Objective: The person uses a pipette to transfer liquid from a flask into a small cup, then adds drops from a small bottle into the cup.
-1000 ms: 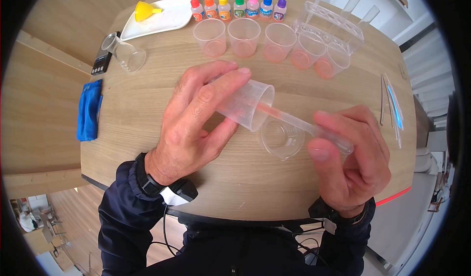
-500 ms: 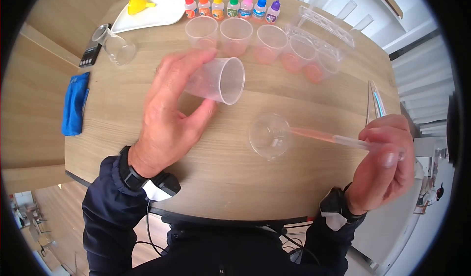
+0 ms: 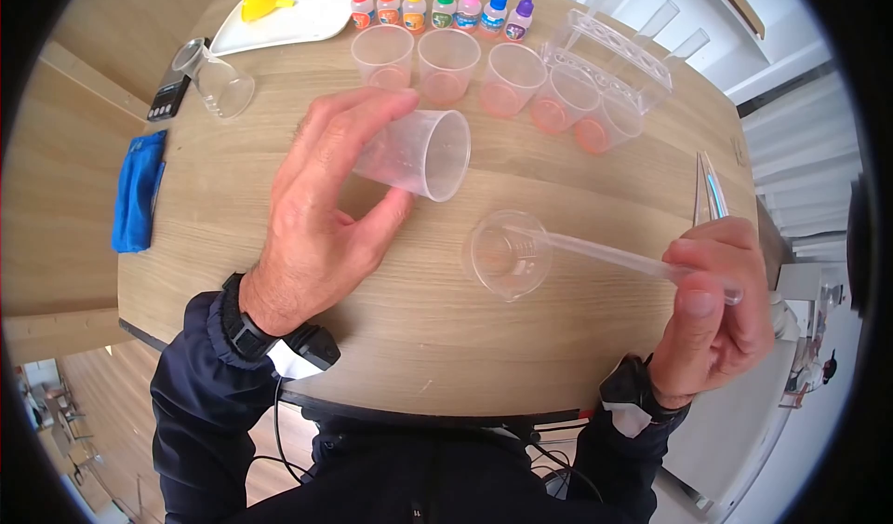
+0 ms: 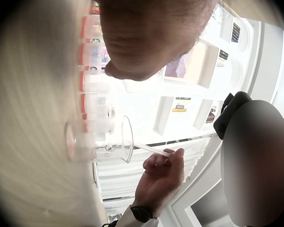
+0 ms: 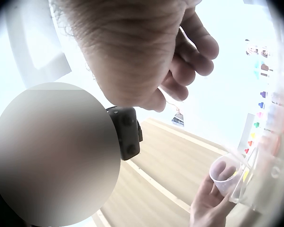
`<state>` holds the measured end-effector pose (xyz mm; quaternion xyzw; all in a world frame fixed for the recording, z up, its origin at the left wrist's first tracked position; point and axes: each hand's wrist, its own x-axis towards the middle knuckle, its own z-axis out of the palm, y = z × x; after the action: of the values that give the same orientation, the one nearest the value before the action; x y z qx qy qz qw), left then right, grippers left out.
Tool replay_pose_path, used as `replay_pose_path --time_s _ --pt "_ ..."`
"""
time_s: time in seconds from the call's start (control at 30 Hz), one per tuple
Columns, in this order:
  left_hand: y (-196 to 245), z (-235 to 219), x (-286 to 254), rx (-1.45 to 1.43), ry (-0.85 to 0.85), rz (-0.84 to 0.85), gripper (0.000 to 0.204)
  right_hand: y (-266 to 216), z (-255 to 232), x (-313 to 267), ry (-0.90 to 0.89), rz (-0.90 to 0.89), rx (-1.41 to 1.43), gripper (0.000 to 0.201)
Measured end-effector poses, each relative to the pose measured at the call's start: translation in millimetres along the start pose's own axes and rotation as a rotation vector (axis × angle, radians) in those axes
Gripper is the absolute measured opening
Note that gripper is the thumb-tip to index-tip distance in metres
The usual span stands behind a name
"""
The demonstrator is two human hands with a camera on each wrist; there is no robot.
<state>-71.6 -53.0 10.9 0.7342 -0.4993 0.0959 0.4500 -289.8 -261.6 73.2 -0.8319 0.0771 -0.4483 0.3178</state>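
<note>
My left hand (image 3: pixel 321 203) grips a clear plastic cup (image 3: pixel 405 152) tilted on its side, its mouth facing right. My right hand (image 3: pixel 721 305) pinches the bulb end of a clear plastic pipette (image 3: pixel 614 256); the pipette's tip is over the mouth of a small glass beaker (image 3: pixel 510 268). The beaker stands upright on the table between the hands, with a faint pinkish tint at its bottom. In the left wrist view the right hand (image 4: pixel 161 182) holds the pipette (image 4: pixel 151 149) at the beaker's rim (image 4: pixel 128 139).
Several cups (image 3: pixel 448 68) with pinkish bottoms stand behind the hands, near a test tube rack (image 3: pixel 619 49). Colour-capped bottles (image 3: pixel 414 10), a white tray (image 3: pixel 321 21) with a yellow funnel (image 3: pixel 260 3), a flask (image 3: pixel 223 87) and a blue cloth (image 3: pixel 139 194) lie farther out.
The cup in my left hand has moved left, away from the beaker. The pipette has left the cup for the beaker, and its pink liquid no longer shows in the stem.
</note>
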Motion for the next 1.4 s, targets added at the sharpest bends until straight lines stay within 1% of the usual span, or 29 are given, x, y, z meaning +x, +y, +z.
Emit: replay_pose_path --time_s 0.17,0.23,0.43,0.6,0.73,0.8,0.9,1.03,1.3,1.4 --pt "1.8 -1.7 -0.5 -0.015 -0.019 0.031 0.069 4.8 3.2 -3.9 0.088 0.004 0.092 0.038" --pt "2.7 -1.7 -0.5 -0.019 -0.031 0.047 0.069 6.9 11.1 -9.6 0.073 -0.018 0.105 0.037" --pt "6.8 -2.3 0.5 -0.014 -0.071 0.125 0.068 3.3 18.2 -11.6 -0.115 -0.077 0.072 0.038" --pt "8.6 -1.8 0.3 -0.032 -0.087 0.157 0.068 -0.2 28.4 -12.0 -0.155 -0.090 0.043 0.041" --pt "10.8 -2.0 0.0 -0.029 -0.090 0.160 0.067 1.3 30.5 -11.5 -0.172 -0.115 0.036 0.035" --pt "11.5 -2.0 -0.2 -0.031 -0.092 0.160 0.066 1.0 30.9 -11.1 -0.168 -0.119 0.030 0.033" --pt "12.2 -2.1 -0.1 -0.037 -0.095 0.162 0.065 -0.4 31.8 -10.1 -0.153 -0.120 0.008 0.041" --pt "10.8 -1.4 0.2 -0.039 -0.094 0.179 0.065 0.7 31.6 -9.8 -0.161 -0.136 -0.015 0.040" --pt "11.2 -3.1 0.3 -0.038 -0.100 0.172 0.066 1.7 30.6 -9.7 -0.159 -0.099 0.062 0.046" --pt "11.1 -3.7 0.2 -0.041 -0.097 0.156 0.066 6.3 28.9 -10.7 -0.127 -0.084 0.112 0.043"
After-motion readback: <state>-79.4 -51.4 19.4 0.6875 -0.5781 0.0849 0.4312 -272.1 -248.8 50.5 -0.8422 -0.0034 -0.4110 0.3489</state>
